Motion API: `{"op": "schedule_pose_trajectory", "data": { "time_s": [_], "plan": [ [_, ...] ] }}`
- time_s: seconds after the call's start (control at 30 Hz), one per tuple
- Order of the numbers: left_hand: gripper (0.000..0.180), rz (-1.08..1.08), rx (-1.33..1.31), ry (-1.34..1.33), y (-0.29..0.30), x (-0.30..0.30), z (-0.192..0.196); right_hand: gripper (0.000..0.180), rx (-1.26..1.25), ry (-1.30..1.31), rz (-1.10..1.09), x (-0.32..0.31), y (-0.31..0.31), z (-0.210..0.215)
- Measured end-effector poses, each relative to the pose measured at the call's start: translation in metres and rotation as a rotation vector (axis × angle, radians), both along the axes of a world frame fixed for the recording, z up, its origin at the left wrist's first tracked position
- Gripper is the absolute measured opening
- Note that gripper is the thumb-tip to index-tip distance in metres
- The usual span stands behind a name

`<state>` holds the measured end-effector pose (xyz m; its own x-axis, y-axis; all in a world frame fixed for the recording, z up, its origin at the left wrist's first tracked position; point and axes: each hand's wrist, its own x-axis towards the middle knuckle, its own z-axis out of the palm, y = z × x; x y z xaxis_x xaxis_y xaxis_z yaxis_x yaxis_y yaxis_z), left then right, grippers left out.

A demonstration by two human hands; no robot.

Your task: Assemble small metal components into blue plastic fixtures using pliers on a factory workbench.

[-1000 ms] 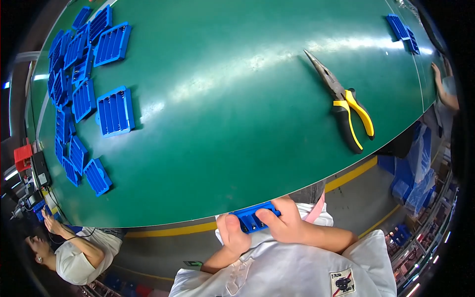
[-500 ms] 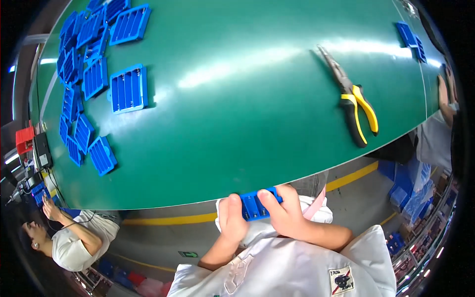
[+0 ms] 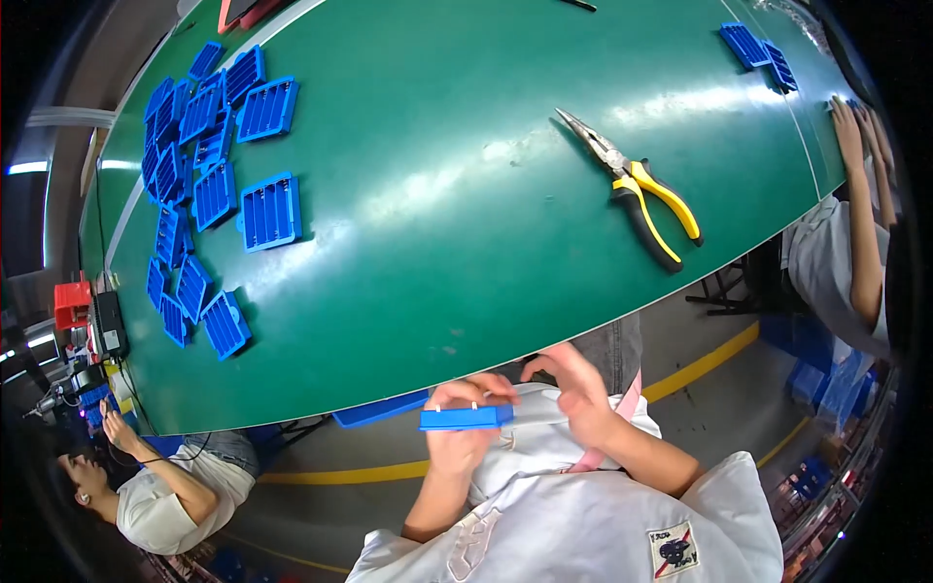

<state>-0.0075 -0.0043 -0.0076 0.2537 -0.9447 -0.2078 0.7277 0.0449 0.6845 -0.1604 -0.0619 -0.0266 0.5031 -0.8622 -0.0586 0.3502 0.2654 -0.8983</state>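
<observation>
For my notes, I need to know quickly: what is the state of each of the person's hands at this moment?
Left hand: closed, holding a blue case.
Right hand: loosely open, nothing visible in it.

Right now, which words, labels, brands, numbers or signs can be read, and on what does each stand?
Patch on the white shirt: small lettering beside a dark figure, not copied here.
Pliers: no readable text.
Blue case in the left hand: no readable text.
</observation>
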Motion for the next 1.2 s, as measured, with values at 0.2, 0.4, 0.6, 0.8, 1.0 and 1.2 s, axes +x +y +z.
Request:
{"op": "schedule_pose_trajectory", "data": {
  "time_s": [0.2,0.4,0.6,0.8,1.0,1.2],
  "plan": [
    [0.046,0.079,0.132,-0.201,-0.006,-0.004,-0.026,0.075,-0.253,0.201,0.057,0.016,-0.011,0.001],
    [0.053,0.129,0.248,-0.432,0.000,0.002,-0.058,0.068,0.089,0.021,0.075,0.036,-0.021,-0.006],
    [0.049,0.140,0.293,-0.770,0.006,0.008,-0.057,0.050,0.030,0.039,0.069,0.042,-0.016,-0.011],
    [0.064,0.233,0.309,-0.604,0.009,0.011,-0.020,0.049,-0.146,0.052,0.021,0.047,-0.020,-0.013],
    [0.079,0.238,0.129,-0.468,0.012,0.022,-0.035,0.054,-0.166,0.054,0.030,0.043,-0.020,-0.012],
    [0.074,0.212,0.096,-0.526,-0.001,0.012,-0.033,0.056,-0.203,0.092,0.000,0.043,-0.013,-0.015]
  ]
}}
